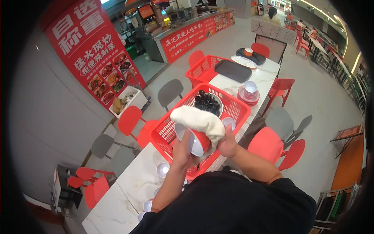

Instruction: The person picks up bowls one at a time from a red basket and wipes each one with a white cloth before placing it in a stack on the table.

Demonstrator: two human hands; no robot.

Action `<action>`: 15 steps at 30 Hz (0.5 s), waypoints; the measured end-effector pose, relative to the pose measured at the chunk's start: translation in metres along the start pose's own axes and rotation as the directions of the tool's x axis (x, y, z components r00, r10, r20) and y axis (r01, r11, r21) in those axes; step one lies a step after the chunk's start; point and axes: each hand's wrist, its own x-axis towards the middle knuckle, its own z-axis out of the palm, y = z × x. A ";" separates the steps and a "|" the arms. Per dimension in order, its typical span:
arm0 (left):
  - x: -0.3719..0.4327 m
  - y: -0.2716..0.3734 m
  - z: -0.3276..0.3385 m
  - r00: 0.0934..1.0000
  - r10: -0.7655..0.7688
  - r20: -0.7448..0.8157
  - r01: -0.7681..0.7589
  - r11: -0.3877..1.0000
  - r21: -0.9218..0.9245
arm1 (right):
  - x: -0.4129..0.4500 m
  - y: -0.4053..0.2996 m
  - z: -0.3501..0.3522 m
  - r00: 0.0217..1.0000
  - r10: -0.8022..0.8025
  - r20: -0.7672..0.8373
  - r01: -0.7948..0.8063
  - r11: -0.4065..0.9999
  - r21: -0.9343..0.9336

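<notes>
My left hand (pixel 181 152) grips a bowl (pixel 201 140), red outside and white inside, tilted on its side with my thumb inside the rim. In my right hand (pixel 228 143) is a cream cloth (pixel 198 117), draped against the outer side of the bowl. Both hands are above a red plastic basket (pixel 244 109) with slotted walls. Inside the basket, a round container holds several black spoons (pixel 208 102), and a small white bowl (pixel 228 122) lies to its right. The cloth and my hands hide part of the basket's contents.
The basket rests on a marble-patterned table (pixel 125 187). Beyond it are stacked red-and-white plates and bowls (pixel 249 93), a black tray (pixel 233 71) and a second red basket (pixel 201 68). Several small bowls (pixel 162 169) line the near left. Red chairs (pixel 266 143) and grey chairs flank the table.
</notes>
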 end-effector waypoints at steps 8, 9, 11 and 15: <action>-0.005 0.005 -0.002 0.903 0.372 0.213 -0.414 0.887 0.206 | 0.012 -0.004 0.010 0.957 0.227 -0.179 -0.224 0.974 0.036; -0.006 0.008 -0.005 0.863 0.422 0.279 -0.488 0.840 0.239 | 0.012 -0.003 0.014 0.929 0.297 -0.221 -0.257 0.947 0.192; -0.007 0.017 -0.009 0.818 0.463 0.341 -0.556 0.787 0.267 | 0.010 -0.001 0.012 0.921 0.348 -0.173 -0.292 0.913 0.283; -0.003 0.033 -0.026 0.763 0.390 0.515 -0.639 0.575 0.511 | 0.007 0.007 0.007 0.860 0.481 -0.171 -0.432 0.864 0.260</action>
